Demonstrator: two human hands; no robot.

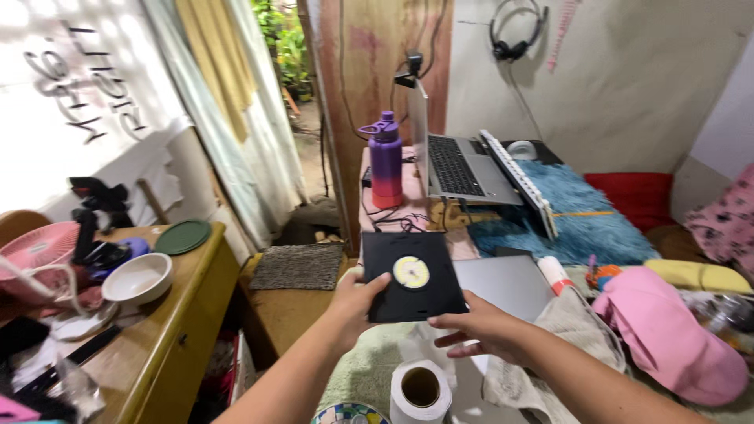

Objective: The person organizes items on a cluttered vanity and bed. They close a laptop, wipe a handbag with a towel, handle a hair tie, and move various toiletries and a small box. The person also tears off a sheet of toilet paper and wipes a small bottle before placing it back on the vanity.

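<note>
One head-worn camera looks down and forward from above the person's forearms. It sits close to the left hand [357, 302] and right hand [479, 330], facing the far wall.

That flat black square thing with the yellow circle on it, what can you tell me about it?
The black square is thin, flat and matte, like a sleeve or case of card or plastic, with a round pale-yellow disc label near its middle. It is held up in the air, tilted slightly, face toward the camera. The left hand grips its lower left corner, thumb on the front; the right hand supports its lower right edge from below. Nothing else touches it.
</note>
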